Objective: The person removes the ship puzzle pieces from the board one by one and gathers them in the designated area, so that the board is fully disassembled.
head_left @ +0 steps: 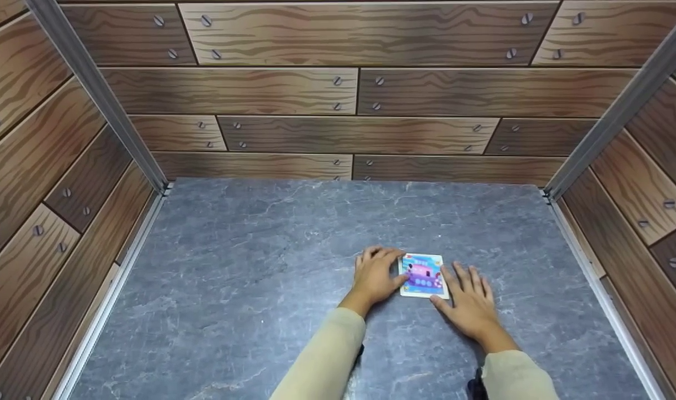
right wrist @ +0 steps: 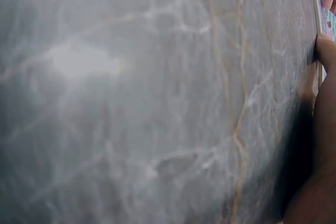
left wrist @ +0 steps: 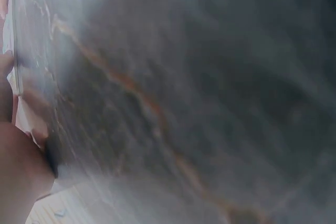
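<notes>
A flat rectangular picture card [head_left: 422, 272] with a white border and a pink and purple figure on blue lies face up on the grey marbled surface. At its left side, my left hand [head_left: 375, 276] has the index fingertip by the upper corner and the thumb reaching over the edge. My right hand [head_left: 470, 304] lies spread along the opposite side, its index finger at the right edge and its thumb by the lower right corner. Only a sliver of the card [right wrist: 331, 22] enters the right wrist view, beside my right thumb [right wrist: 326, 51].
The marbled tabletop [head_left: 249, 266] stretches around both hands. Wood-plank patterned panels [head_left: 293, 89] wall it in at the back and both sides. Metal posts [head_left: 96, 94] stand at the back corners, with metal rails [head_left: 115, 294] along the side edges.
</notes>
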The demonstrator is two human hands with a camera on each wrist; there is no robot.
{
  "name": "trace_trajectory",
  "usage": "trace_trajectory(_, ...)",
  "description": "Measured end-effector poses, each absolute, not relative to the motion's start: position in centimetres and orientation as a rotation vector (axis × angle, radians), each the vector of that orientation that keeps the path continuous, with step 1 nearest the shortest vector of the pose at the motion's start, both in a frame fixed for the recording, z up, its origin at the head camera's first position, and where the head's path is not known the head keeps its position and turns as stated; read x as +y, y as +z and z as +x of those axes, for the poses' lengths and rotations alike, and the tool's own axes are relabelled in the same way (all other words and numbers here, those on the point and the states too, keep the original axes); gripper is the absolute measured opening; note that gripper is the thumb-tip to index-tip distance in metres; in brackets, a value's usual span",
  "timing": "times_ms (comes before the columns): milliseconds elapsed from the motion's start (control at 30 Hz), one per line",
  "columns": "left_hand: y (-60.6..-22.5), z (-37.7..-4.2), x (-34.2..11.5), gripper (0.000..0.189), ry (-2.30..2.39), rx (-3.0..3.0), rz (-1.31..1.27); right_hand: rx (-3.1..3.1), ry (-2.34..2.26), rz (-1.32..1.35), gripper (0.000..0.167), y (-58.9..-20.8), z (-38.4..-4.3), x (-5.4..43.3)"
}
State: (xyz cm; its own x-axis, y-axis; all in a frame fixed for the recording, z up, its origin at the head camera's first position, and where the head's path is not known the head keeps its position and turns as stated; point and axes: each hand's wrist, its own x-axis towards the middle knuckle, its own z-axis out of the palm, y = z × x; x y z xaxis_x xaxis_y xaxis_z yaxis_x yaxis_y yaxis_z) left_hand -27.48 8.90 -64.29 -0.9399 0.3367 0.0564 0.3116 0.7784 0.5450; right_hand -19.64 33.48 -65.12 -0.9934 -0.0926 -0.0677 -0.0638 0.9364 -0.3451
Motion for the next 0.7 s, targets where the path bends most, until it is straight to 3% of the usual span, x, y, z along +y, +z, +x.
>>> trace_trajectory(467, -63.9, -29.8, 9.3, 0.045, 0.950, 2.797, 0.715, 3.011, -0.527, -0.083, 0.088, -65.5, -19.3, 33.7)
trace_trajectory(700, -63.9, -30.1, 9.2, 0.044, 1.088, 2.718, 0.668, 3.023, -0.540, -0.090, 0.087, -65.4, -19.8, 33.2)
